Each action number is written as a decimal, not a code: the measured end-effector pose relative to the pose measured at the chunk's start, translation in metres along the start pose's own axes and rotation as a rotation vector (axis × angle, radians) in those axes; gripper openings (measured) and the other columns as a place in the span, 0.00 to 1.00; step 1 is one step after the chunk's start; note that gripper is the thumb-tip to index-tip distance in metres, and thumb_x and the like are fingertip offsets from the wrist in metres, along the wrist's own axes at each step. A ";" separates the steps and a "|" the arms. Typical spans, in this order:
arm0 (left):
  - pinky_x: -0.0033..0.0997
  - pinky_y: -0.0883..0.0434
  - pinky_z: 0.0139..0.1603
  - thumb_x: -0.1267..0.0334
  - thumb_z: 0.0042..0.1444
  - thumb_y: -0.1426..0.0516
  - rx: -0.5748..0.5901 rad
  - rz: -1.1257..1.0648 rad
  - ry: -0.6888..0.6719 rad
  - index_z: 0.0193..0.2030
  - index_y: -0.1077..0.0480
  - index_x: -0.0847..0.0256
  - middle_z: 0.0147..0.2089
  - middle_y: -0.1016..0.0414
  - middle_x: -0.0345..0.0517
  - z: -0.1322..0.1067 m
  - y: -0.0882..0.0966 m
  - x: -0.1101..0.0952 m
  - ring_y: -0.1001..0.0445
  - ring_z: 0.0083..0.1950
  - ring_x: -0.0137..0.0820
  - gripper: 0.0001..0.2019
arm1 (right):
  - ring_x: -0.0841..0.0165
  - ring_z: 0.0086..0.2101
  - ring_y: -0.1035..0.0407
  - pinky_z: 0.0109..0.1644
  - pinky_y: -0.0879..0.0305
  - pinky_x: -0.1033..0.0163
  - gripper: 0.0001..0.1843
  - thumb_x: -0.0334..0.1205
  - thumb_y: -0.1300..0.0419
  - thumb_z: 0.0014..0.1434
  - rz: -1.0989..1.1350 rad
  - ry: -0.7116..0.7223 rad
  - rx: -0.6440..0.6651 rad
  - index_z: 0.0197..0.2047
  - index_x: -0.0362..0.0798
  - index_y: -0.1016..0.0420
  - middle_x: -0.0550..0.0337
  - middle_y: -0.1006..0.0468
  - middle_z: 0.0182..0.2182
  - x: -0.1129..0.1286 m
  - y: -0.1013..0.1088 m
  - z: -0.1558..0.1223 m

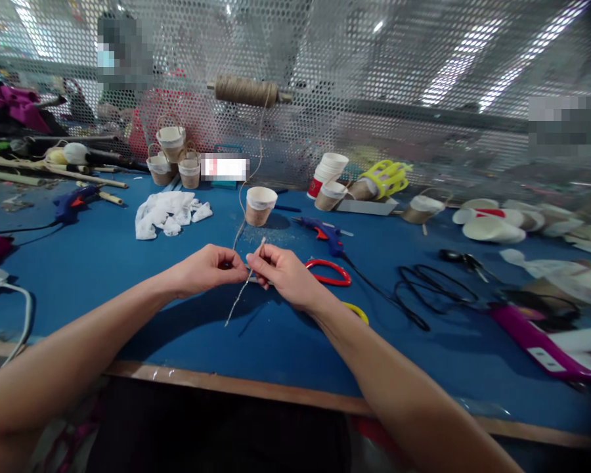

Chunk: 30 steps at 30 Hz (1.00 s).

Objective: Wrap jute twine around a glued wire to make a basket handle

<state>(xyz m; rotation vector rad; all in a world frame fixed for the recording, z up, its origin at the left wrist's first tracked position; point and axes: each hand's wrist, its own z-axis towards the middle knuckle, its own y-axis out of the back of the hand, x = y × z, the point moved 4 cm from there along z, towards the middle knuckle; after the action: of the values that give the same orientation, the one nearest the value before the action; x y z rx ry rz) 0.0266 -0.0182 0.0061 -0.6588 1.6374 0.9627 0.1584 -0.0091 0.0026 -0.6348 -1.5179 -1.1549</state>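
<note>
Both my hands meet above the blue table [128, 276]. My left hand [204, 268] is closed in a pinch on a length of jute twine [237, 299], whose loose end hangs down toward the table. My right hand [280, 272] is closed too, pinching the same twine where a short end sticks up between the fingers. From my hands the twine runs up to a spool [246, 90] mounted on the mesh screen. A twine-wrapped paper cup [260, 205] stands just behind my hands.
Red-handled scissors [331, 272] lie right of my right hand, with a blue glue gun [322, 233] and black cord [423, 292] beyond. White lace [170, 211], small cup baskets [172, 161], stacked cups [328, 177], and another glue gun [73, 202] sit around. A person sits behind the mesh.
</note>
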 end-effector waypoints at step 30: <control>0.23 0.52 0.19 0.61 0.47 0.43 -0.025 -0.145 0.079 0.23 0.36 0.66 0.20 0.42 0.33 -0.001 -0.003 0.002 0.49 0.19 0.18 0.10 | 0.76 0.18 0.44 0.23 0.45 0.67 0.16 0.49 0.46 0.54 -0.087 0.026 -0.071 0.23 0.46 0.40 0.68 0.39 0.16 0.004 0.002 -0.001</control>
<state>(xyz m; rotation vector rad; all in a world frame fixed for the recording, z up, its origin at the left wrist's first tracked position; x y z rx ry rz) 0.0283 -0.0206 0.0033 -0.8303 1.6241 0.8626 0.1592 -0.0100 0.0071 -0.6042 -1.5001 -1.2829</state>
